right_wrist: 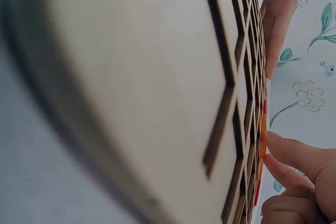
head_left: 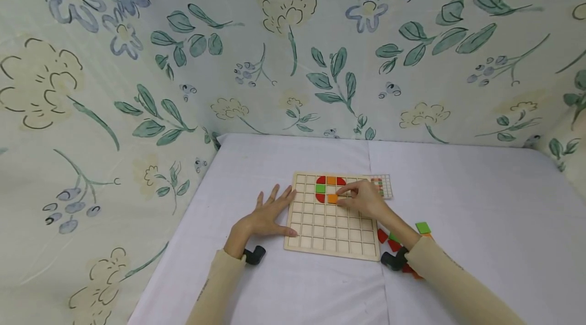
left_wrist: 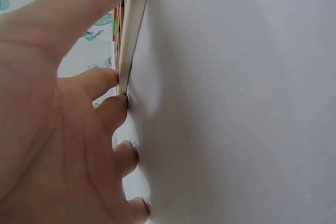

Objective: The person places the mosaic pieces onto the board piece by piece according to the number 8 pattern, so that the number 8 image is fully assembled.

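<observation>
A wooden grid board lies on the white cloth. My left hand is spread along its left side, with thumb and fingertips at the edge; the left wrist view shows the thumb against the board's rim. With thumb and index finger, my right hand pinches an orange square tile at the grid, right of a red rounded tile. Above sit a green square tile, another red rounded tile, an orange tile and a red one. The right wrist view shows the pinched tile edge-on.
A small grid card with a coloured pattern lies at the board's back right corner, partly behind my right hand. Loose red, green and orange tiles, among them a green square, lie right of the board, partly under my right forearm. Floral fabric hangs behind.
</observation>
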A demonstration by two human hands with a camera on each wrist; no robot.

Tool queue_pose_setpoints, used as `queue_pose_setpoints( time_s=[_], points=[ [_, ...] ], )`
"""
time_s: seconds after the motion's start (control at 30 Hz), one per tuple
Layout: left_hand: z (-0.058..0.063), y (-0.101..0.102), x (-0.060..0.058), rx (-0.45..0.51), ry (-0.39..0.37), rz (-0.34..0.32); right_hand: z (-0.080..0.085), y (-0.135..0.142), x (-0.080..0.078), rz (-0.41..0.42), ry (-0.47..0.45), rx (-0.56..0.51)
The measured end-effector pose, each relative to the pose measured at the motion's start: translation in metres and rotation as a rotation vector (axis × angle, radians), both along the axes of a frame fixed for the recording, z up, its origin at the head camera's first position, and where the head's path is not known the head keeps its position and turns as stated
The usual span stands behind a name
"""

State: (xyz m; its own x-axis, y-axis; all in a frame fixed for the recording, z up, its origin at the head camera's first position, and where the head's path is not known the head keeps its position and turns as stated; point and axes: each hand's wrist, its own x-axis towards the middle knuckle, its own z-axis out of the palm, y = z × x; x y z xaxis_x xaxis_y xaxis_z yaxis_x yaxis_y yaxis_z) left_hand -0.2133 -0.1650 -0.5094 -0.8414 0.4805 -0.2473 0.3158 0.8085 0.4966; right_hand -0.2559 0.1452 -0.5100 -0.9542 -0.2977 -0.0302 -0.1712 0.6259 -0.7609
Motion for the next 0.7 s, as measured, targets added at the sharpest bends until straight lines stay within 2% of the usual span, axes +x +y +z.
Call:
queue_pose_setpoints(
  time_s=[0.47,0.6,0.7],
  points=[
    [-0.001,0.0,0.0,0.008,-0.003,0.002,0.001,-0.002,0.0,0.001,-0.025,-0.032],
    [0.0,0.0,0.0,0.003,-0.007,0.0,0.006,0.005,0.003,-0.018,-0.038,-0.031],
    [0.0,0.0,0.0,0.002,-0.004,-0.003,0.012,0.016,0.008,-0.023,-0.007,-0.012]
  ],
)
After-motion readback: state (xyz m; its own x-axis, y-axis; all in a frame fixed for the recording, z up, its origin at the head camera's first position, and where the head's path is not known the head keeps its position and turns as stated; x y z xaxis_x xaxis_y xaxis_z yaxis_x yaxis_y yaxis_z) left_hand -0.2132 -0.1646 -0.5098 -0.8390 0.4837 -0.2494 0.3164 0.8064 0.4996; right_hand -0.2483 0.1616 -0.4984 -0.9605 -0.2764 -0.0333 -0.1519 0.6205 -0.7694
